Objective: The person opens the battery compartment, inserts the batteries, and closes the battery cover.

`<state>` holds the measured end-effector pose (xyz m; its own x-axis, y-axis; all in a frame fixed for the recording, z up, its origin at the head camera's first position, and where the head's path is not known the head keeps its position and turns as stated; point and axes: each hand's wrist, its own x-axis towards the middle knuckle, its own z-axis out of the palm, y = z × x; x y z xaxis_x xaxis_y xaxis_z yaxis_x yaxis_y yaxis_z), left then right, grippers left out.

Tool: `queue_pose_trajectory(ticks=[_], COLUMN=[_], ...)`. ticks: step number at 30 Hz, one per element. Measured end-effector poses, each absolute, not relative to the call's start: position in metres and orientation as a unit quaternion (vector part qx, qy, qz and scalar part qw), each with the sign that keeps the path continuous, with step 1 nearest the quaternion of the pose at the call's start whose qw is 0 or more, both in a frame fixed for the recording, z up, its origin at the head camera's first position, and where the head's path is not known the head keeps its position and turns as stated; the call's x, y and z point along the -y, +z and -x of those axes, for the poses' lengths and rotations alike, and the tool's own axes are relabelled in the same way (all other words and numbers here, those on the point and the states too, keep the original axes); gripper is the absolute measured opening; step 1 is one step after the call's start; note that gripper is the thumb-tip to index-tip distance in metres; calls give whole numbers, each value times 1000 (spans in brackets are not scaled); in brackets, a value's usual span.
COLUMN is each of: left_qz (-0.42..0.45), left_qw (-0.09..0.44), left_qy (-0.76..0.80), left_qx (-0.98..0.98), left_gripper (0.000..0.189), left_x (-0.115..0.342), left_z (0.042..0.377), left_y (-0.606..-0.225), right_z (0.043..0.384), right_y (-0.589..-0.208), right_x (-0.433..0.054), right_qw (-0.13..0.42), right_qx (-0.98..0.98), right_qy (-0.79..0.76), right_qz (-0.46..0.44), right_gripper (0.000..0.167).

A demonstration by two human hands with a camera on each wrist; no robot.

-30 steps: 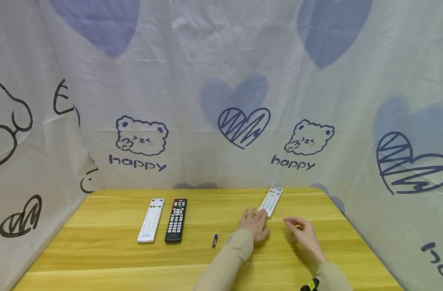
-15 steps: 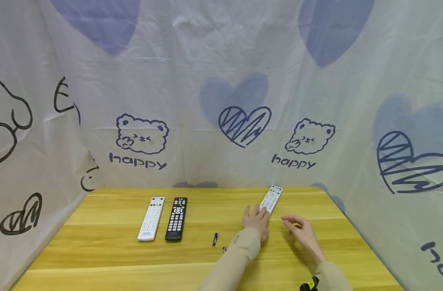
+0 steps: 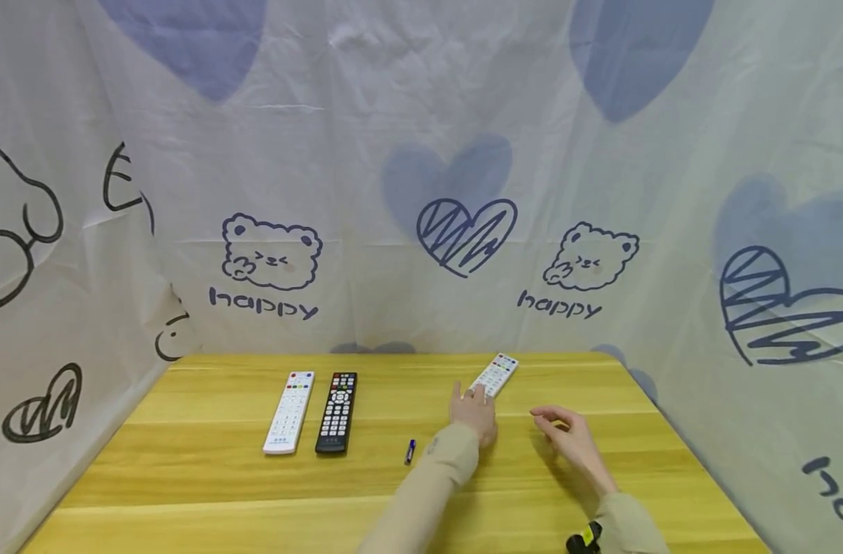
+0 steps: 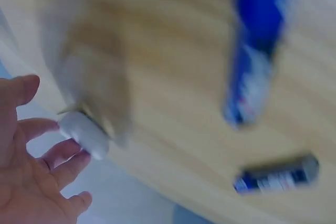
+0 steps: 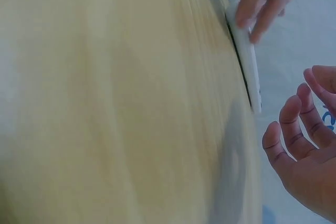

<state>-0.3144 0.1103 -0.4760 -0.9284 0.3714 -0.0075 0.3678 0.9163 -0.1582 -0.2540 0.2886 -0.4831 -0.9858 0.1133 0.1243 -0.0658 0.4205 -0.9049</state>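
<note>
A white remote control (image 3: 496,374) lies slanted near the table's back edge. My left hand (image 3: 473,412) rests its fingertips on the remote's near end; in the left wrist view the thumb (image 4: 27,88) stands off from the white remote (image 4: 84,134). To the right, apart from the remote, hangs my right hand (image 3: 570,438), its fingers loosely bent around nothing. A small blue battery (image 3: 411,452) lies left of the left sleeve. Two batteries show in the left wrist view: a blurred blue one (image 4: 249,82) and a darker one (image 4: 278,174).
Another white remote (image 3: 288,413) and a black remote (image 3: 336,413) lie side by side at the left of the wooden table (image 3: 207,477). A printed cloth (image 3: 373,300) hangs behind the table and at both sides.
The white remote under my left fingers has slid left, and the left hand has moved with it. A second battery, partly visible half a second ago, is now behind the left sleeve. My right hand barely moved.
</note>
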Motion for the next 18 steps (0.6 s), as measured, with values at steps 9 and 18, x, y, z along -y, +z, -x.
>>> queue_pose_trajectory(ticks=[9,18], left_qz=[201,146], left_qw=[94,84], left_qy=[47,68], left_qx=[974,983], left_gripper=[20,25], left_x=[-66,-31], left_z=[335,336], left_y=[-472,-461], right_z=[254,254], right_y=[-485,-489], right_x=[-284,-277], right_qw=[67,61], right_qx=[832,830], right_qy=[550,553], right_qz=[-11,-34], right_gripper=[28,27])
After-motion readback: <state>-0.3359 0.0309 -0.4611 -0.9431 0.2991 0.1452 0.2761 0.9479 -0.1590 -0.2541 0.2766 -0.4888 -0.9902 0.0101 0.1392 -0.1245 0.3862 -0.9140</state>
